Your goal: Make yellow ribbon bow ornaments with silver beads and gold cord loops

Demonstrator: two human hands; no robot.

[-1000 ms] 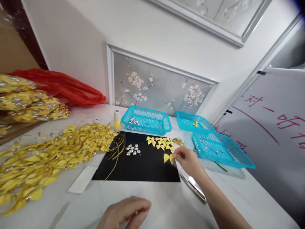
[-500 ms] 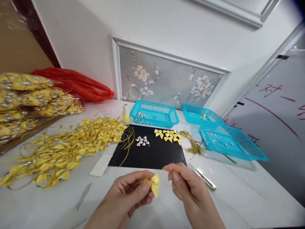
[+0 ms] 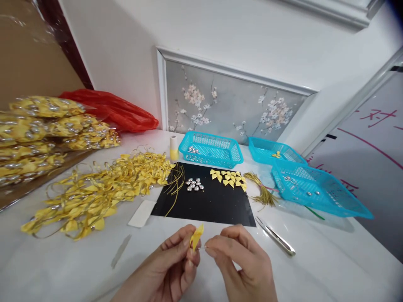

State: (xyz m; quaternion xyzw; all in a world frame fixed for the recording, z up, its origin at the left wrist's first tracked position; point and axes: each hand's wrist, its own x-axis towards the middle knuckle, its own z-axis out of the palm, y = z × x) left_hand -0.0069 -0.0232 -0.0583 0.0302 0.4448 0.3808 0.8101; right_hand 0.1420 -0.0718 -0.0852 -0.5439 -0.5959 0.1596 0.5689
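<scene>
Between thumb and fingers, my left hand [image 3: 174, 260] pinches a small yellow fabric bow [image 3: 197, 237], now turned nearly edge-on. My right hand [image 3: 244, 260] is close by on the right, thumb and forefinger pressed together; a tiny pale spot shows at their tips, too small to name. Beyond both hands lies a black mat [image 3: 208, 207]. On it sit a cluster of silver beads [image 3: 194, 184], rows of yellow fabric bows [image 3: 229, 178] and loose olive-gold cords [image 3: 176, 184].
Yellow beaded strands [image 3: 103, 193] are heaped on the left, near bagged bundles [image 3: 40, 138] and a red plastic bag [image 3: 110, 111]. A thread spool [image 3: 174, 149] stands behind the mat. Blue baskets [image 3: 210, 151] line the back and right. Tweezers [image 3: 276, 237] and a cord bundle [image 3: 262, 191] lie right.
My right hand has come leftward, nearer the bow. The bow has turned from showing its face to nearly edge-on. The whole view has shifted slightly, with the table things appearing farther right.
</scene>
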